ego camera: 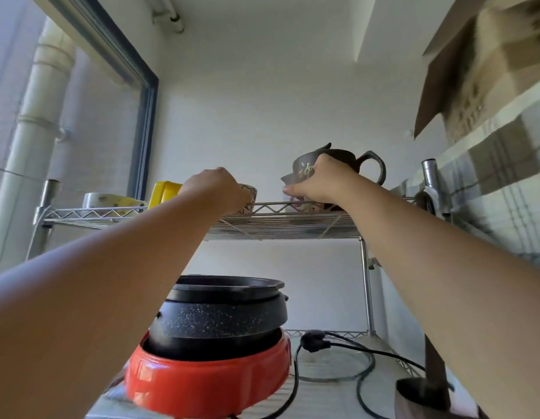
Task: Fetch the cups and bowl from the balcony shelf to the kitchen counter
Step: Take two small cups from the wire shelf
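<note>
Both arms reach up to the top wire shelf (280, 220). My left hand (215, 189) is closed around a small pale patterned cup (250, 193) that stands on the shelf; only the cup's right side shows. My right hand (318, 182) grips a second pale patterned cup (299, 202) at the shelf's front edge, mostly hidden under the fingers. Right behind that hand stands a dark brown teapot (353, 161) with gold writing and a looped handle. A pale bowl (111, 202) with yellow marks sits at the shelf's left end.
A yellow container (163, 192) stands between the bowl and my left hand. On the lower shelf sit a red electric cooker (208, 382) holding black pots (220, 313), and a black power cable (332, 352). A cardboard box (474, 71) and checked cloth (504, 176) hang at right.
</note>
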The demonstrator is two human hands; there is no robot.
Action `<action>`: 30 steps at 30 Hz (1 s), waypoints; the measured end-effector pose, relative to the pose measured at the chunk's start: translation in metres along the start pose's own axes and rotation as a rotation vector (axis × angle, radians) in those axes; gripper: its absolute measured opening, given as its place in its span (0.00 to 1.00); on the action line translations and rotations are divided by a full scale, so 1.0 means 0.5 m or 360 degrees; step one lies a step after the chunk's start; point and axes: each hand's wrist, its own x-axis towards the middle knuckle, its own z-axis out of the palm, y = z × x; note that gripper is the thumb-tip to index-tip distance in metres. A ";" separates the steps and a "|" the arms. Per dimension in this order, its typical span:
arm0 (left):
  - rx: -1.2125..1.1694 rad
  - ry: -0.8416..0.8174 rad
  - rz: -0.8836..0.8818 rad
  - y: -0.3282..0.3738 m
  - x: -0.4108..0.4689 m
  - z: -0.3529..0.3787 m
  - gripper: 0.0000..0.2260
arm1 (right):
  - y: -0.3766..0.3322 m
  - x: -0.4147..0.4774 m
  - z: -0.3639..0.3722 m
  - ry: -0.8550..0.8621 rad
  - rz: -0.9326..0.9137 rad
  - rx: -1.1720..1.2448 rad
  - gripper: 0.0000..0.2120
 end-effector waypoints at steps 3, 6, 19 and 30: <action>0.0011 -0.0051 -0.0010 0.004 0.014 0.007 0.23 | -0.011 0.018 0.000 -0.0118 0.0076 -0.0136 0.41; 0.0001 -0.0097 0.0005 0.010 0.027 0.007 0.24 | -0.016 0.022 -0.001 -0.0316 0.0027 -0.0274 0.38; -0.0193 -0.0409 -0.0012 0.045 0.071 0.035 0.23 | -0.007 0.038 0.007 -0.0531 0.0031 -0.0126 0.21; -0.0841 -0.0139 -0.0029 0.030 0.051 0.014 0.28 | 0.011 0.034 -0.010 0.0134 0.0189 0.0961 0.47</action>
